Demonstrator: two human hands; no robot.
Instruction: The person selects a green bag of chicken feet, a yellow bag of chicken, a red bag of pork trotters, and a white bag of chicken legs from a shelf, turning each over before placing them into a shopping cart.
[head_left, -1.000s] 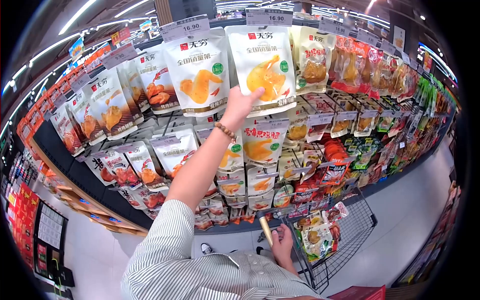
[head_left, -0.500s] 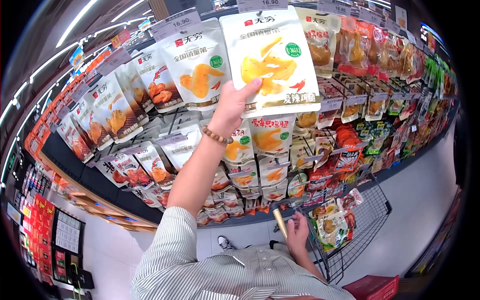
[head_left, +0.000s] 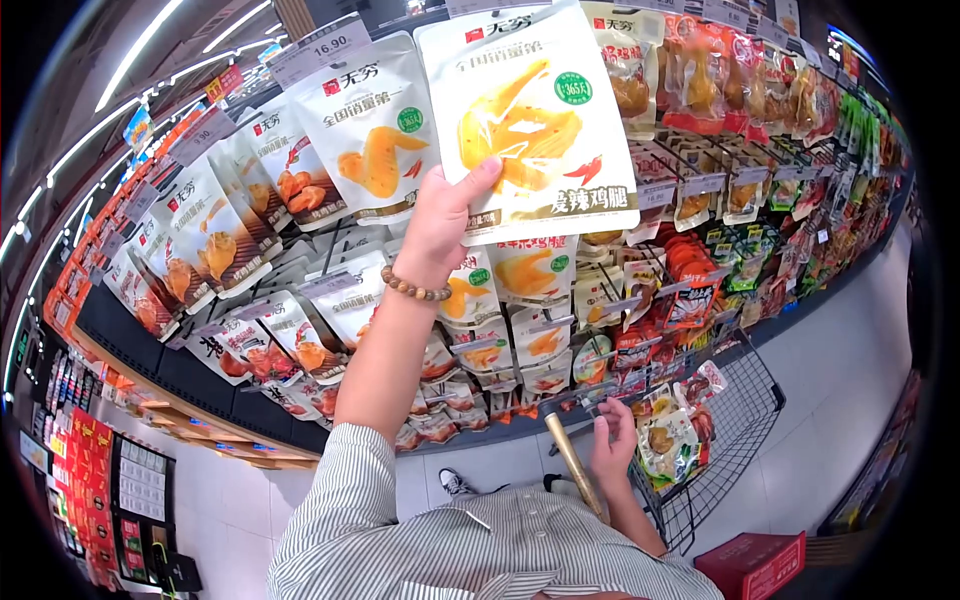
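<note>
My left hand (head_left: pixel 450 205), with a beaded bracelet on the wrist, pinches the lower left edge of a white snack pouch (head_left: pixel 530 130), thumb on the front. A golden chicken piece, red chillies and a green round badge are printed on the pouch. It is upright before the hanging rack and covers part of the pouches behind. Beside it hangs a similar white pouch (head_left: pixel 366 130). Down at the right, my right hand (head_left: pixel 612 440) is off the gold-coloured cart handle (head_left: pixel 574 465), loosely open beside it. Several snack packs (head_left: pixel 672 435) lie in the wire shopping cart (head_left: pixel 745 410).
Rows of hanging snack packs fill the shelf, with price tags (head_left: pixel 330 48) on the hooks. Red vacuum packs (head_left: pixel 705 75) hang at upper right. A red box (head_left: pixel 752 562) stands at the lower right. Another display (head_left: pixel 85 470) is on the far left.
The held pouch has come slightly closer and lower to the left in view. My right hand has moved away from the cart handle, which now shows at greater length.
</note>
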